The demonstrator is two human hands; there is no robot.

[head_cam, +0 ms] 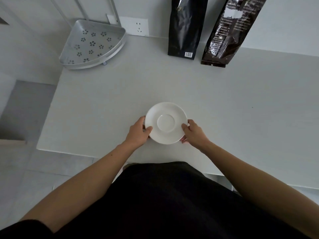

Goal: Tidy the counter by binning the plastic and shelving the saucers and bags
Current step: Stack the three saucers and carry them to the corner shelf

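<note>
A white saucer sits near the front edge of the pale counter. My left hand grips its left rim and my right hand grips its right rim, thumbs on top. Whether one saucer or a stack is held, I cannot tell. Two tall dark bags stand upright at the back against the wall: a black bag and, to its right, a glossy brown bag. A silver corner shelf with flower-shaped holes stands at the counter's back left.
A white wall socket is behind the shelf. The counter's left edge drops to a grey floor. My dark clothing fills the bottom of the view.
</note>
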